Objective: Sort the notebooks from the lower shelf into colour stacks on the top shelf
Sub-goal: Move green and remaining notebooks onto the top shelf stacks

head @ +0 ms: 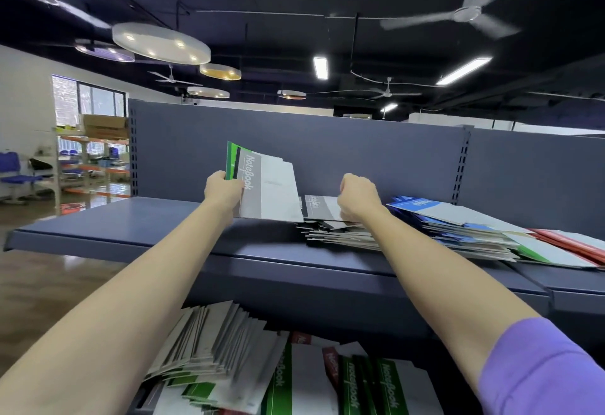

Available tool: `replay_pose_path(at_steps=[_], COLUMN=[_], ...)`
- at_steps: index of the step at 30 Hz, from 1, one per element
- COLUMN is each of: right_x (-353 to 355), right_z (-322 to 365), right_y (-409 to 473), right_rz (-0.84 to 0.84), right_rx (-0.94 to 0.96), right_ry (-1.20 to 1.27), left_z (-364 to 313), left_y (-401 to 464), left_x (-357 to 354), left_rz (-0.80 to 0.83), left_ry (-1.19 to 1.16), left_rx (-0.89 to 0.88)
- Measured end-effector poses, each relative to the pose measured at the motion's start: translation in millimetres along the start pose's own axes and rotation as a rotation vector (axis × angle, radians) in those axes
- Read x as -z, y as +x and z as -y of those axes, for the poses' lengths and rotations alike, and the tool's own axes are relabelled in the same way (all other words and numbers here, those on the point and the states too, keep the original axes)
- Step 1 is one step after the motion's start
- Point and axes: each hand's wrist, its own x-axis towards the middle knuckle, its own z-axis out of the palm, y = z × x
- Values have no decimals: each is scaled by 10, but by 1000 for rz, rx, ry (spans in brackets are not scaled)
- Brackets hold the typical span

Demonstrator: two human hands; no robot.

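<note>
Your left hand (224,189) has its grip closed on a small fan of notebooks (262,182), tilted up on edge against the grey stack (330,223) on the top shelf (131,228); the front cover is grey and at least one green cover shows behind it. Your right hand (358,196) rests curled on top of that grey stack, and I cannot tell whether its grip pinches a cover or only presses down. Peel off only the grey notebook for this pile, keep the green ones back in your left grip, and square the edges with the right hand before letting go, since the stack looks ragged along its front. By count, the top shelf carries three heaps: the grey stack, a blue stack (458,221) just beside it, and a red stack (576,244) at the far right, with one green-edged notebook (550,252) lying loose between blue and red, so green probably needs a home of its own. The lower shelf still holds one leaning grey bundle (209,342) and several loose green notebooks (370,385) and red ones; an exact count is not possible
</note>
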Motion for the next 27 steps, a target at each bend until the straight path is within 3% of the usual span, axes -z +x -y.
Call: replay_pose_path(at_steps=[5, 7, 11, 16, 20, 25, 27], right_x=[-51, -43, 14, 161, 130, 78, 99], right_z=[313, 394, 435, 181, -54, -116, -61], right_y=[-116, -157, -103, -75, -98, -149, -117], right_rz=[239, 265, 183, -2, 44, -35, 13], right_rx=[-75, -23, -41, -155, -182, -133, -57], right_ry=[652, 682, 583, 199, -20, -131, -23], left_z=[-32, -32, -66, -36, -73, -209, -243], left_y=[-72, -95, -149, -139, -183, -204, -211], left_x=[1, -4, -29, 35, 42, -58, -138], left_rz=[45, 71, 77, 23, -78, -85, -30], left_ry=[-161, -179, -141, -44, 77, 60, 32], left_rx=[38, 14, -11, -47, -125, -169, -145])
